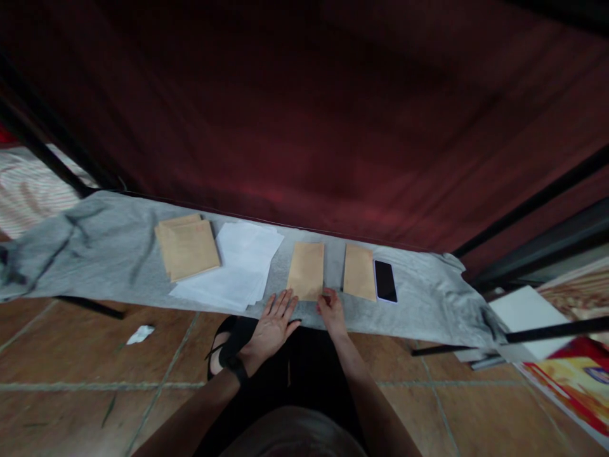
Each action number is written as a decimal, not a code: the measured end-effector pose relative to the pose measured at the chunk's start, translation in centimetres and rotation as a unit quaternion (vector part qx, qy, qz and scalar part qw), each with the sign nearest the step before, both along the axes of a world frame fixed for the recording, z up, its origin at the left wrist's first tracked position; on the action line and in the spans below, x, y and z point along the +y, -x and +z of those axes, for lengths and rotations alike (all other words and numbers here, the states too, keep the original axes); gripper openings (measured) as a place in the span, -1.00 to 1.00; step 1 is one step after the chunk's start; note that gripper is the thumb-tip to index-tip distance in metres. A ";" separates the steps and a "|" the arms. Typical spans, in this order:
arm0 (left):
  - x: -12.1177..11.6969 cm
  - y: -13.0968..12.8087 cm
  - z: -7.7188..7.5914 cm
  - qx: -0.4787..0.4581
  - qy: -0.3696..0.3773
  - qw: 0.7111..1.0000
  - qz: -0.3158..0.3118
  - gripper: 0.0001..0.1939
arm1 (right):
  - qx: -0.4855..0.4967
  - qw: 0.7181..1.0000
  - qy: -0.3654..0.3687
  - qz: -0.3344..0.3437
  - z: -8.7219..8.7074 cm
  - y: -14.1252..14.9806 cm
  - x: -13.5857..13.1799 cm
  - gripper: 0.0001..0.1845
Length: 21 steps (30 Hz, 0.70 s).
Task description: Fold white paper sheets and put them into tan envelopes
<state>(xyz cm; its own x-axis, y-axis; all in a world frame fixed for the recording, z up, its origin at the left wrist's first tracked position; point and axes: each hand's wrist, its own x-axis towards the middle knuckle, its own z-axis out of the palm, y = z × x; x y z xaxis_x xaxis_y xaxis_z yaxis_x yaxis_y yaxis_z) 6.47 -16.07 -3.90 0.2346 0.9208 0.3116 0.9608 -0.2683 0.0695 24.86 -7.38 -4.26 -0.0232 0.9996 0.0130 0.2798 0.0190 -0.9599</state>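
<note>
In front of me lies a brown paper envelope [307, 270], flat on the grey cloth. My left hand [273, 327] is spread flat, its fingertips at the envelope's lower left corner. At the lower right corner, my right hand [332, 312] has its fingers curled in a pinch on the edge. Another brown envelope [359, 271] lies to the right, beside a dark-screened phone [385, 281]. Left of my hands are loose white paper sheets [242, 263], fanned out. A stack of brown envelopes [190, 247] partly covers them.
The grey cloth [118, 254] covers a narrow bench between black metal bars [528, 209]. A dark red curtain [285, 127] hangs behind it. On the tiled floor [166, 406] lies a crumpled white tissue [141, 334]. A red and yellow package [578, 384] sits at the lower right.
</note>
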 end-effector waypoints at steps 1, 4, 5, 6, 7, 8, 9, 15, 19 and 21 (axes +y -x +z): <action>0.0 0.0 0.0 -0.001 0.002 1.000 0.001 -0.39 | 0.016 1.000 0.016 0.002 -0.1 0.3 0.1 -0.65; 0.0 -0.2 0.2 -0.013 0.009 1.000 0.002 -0.40 | 0.053 0.997 0.060 0.006 -0.3 0.9 0.5 -0.65; 0.0 -0.3 0.3 -0.022 0.010 1.000 0.004 -0.40 | 0.062 0.996 0.070 0.007 -0.3 1.1 0.6 -0.66; 0.0 -0.4 0.3 -0.033 0.011 0.999 0.005 -0.41 | 0.070 0.994 0.079 0.008 -0.3 1.2 0.7 -0.66; 0.1 -0.6 0.4 -0.047 0.013 0.999 0.007 -0.41 | 0.077 0.993 0.085 0.008 -0.2 1.3 0.8 -0.66; 0.2 -0.7 0.5 -0.067 0.014 0.998 0.010 -0.42 | 0.084 0.992 0.089 0.008 -0.1 1.3 0.8 -0.65; 0.4 -0.8 0.6 -0.091 0.016 0.996 0.017 -0.42 | 0.091 0.992 0.091 0.008 0.1 1.3 0.8 -0.64; 1.8 -1.0 0.7 -0.269 0.001 0.957 0.105 -0.46 | 0.109 0.991 0.077 0.012 1.4 0.8 0.3 -0.63; 2.2 -1.4 1.9 -0.215 -0.008 0.971 0.108 -0.48 | 0.095 0.994 0.049 0.018 2.4 0.4 0.2 -0.65; 2.2 -2.1 2.9 -0.166 0.002 0.981 0.100 -0.50 | 0.081 0.996 0.029 0.026 3.1 0.3 0.1 -0.68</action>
